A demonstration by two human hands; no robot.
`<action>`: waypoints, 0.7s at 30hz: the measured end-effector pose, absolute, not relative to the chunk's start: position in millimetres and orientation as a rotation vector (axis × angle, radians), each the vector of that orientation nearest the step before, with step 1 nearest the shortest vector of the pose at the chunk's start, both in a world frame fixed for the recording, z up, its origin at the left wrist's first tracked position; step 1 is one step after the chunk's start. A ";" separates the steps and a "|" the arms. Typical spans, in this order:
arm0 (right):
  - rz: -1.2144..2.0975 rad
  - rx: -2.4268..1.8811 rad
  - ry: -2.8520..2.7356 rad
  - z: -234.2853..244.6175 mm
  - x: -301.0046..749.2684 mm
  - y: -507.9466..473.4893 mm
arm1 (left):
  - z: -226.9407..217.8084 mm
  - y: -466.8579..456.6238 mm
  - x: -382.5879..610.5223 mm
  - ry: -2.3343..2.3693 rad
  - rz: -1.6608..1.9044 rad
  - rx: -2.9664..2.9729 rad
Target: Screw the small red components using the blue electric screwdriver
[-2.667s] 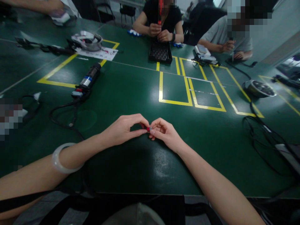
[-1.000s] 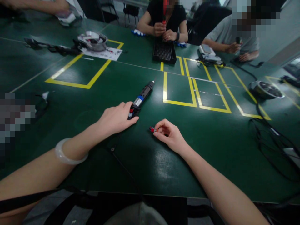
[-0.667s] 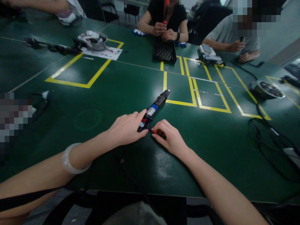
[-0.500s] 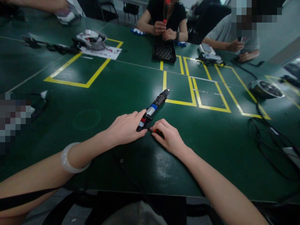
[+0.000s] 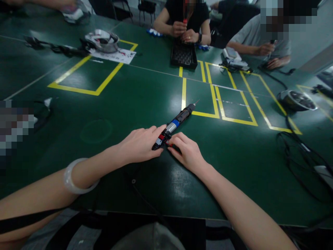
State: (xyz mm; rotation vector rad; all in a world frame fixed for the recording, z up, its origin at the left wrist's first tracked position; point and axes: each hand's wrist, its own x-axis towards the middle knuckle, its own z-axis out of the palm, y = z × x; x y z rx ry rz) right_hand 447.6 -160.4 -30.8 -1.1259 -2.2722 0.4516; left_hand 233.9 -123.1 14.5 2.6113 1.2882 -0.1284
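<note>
Screwdriver (image 5: 174,124) lies on the table (image 5: 130,100), tip at the yellow tape box (image 5: 199,114), rear end pointing away from it. The left hand (image 5: 140,145) clamps that rear end; the right hand (image 5: 186,152) curls its fingers together beside it. Rigid, likely fairly heavy: the mid barrel offers the surest hold.

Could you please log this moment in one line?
left hand: grips electric screwdriver rear | right hand: pinches small red part | screwdriver: flat on table

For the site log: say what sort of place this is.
Likely an assembly workshop: green table marked with yellow tape boxes, a corded electric screwdriver under the left hand, a black parts tray.
</note>
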 end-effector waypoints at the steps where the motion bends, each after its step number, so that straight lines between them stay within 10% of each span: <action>1: 0.451 -1.124 -2.281 -30.7 447.3 -161.0 | 14.6 -123.8 234.3 1.280 -0.126 2.606; 21: 0.568 -1.097 -2.260 -28.8 450.8 -161.1 | 14.8 -124.1 234.5 1.287 -0.105 2.570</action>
